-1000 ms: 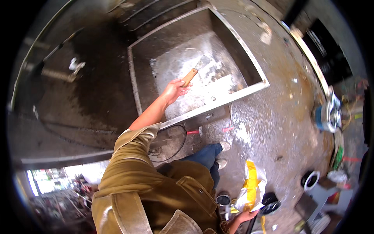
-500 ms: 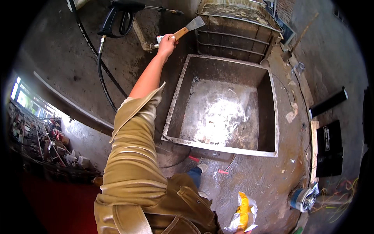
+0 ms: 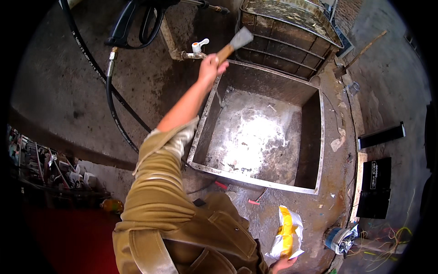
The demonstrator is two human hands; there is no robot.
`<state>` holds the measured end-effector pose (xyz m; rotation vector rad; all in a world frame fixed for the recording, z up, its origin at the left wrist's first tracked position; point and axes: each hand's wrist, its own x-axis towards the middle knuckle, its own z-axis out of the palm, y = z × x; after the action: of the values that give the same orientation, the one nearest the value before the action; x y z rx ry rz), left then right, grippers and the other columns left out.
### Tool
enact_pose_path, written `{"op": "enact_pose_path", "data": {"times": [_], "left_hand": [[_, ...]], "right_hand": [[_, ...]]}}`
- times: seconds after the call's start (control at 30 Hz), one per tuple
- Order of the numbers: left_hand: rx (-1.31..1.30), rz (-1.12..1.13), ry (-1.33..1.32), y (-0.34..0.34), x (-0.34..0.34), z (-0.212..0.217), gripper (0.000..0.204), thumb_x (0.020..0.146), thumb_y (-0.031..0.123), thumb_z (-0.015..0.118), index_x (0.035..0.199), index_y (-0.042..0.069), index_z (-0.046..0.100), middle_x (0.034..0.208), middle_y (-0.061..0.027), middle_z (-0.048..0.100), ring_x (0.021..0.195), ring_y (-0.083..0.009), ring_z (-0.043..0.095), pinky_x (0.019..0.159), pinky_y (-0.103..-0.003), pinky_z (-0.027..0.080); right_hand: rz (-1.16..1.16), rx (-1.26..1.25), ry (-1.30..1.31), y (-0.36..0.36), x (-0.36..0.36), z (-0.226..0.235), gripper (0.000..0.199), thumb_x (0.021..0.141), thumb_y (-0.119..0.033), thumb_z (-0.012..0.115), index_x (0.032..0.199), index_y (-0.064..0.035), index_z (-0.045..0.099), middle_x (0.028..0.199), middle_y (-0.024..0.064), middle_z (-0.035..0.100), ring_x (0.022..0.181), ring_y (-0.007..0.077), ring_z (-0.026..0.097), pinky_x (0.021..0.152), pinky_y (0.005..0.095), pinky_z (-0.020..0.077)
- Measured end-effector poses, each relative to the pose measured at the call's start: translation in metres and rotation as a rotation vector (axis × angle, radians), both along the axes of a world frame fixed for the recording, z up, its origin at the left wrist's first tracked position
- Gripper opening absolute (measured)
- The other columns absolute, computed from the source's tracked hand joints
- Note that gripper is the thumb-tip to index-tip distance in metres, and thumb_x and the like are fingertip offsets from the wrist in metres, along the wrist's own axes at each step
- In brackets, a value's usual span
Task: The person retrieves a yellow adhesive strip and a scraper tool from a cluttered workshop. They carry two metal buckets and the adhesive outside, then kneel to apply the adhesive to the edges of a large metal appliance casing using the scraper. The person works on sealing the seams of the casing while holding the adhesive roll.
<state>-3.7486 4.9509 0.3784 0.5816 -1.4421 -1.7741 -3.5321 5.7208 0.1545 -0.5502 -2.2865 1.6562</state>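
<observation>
My left hand is closed around the wooden handle of a scraper with a flat grey metal blade. It is held over the far left corner of a square metal sink, blade pointing up and right. A wall tap with a white lever sits just left of that hand. Low on the right, my right hand grips the lower end of a silvery-white plastic packet with a yellow band. Part of the right hand is cut off by the lower edge. The sink's bottom is wet and shiny.
A black pressure-washer gun with a black hose hangs at the upper left. Behind the sink stands a caged tank. A bucket and black panels are on the right; a red-handled tool lies on the floor.
My left hand has moved away from the tap, right and toward me, with the scraper, uncovering the tap's lever. The packet and my right hand have risen further into view.
</observation>
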Motion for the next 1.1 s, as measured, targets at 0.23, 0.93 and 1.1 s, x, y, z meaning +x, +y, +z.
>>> {"op": "enact_pose_path", "data": {"times": [0.23,0.93,1.1], "left_hand": [[0.451,0.108,0.1,-0.021,0.033,-0.093,0.03,0.097,0.008,0.033,0.121,-0.008,0.043,0.11,-0.0211,0.057,0.096,-0.03,0.063,0.08,-0.034,0.055],[0.564,0.068,0.064,0.002,0.06,-0.144,0.031,0.097,0.008,0.034,0.123,-0.004,0.044,0.108,-0.0184,0.058,0.094,-0.0271,0.062,0.08,-0.037,0.053],[0.739,0.057,0.245,-0.037,0.011,-0.139,0.028,0.096,0.009,0.034,0.117,-0.006,0.045,0.108,-0.0214,0.056,0.09,-0.0322,0.062,0.077,-0.042,0.055]], "right_hand": [[0.012,-0.031,0.038,0.0,-0.009,0.012,0.059,0.069,0.008,0.042,0.128,0.0069,0.042,0.121,0.016,0.051,0.108,0.0277,0.052,0.094,0.0367,0.0407],[0.051,0.027,0.006,-0.011,-0.03,0.028,0.058,0.069,0.008,0.043,0.126,0.0088,0.043,0.12,0.0164,0.052,0.106,0.0269,0.052,0.093,0.0361,0.0405],[0.012,0.03,0.02,-0.006,-0.024,0.029,0.057,0.068,0.008,0.042,0.124,0.0102,0.045,0.118,0.0174,0.054,0.104,0.0272,0.054,0.094,0.0366,0.0408]]}}
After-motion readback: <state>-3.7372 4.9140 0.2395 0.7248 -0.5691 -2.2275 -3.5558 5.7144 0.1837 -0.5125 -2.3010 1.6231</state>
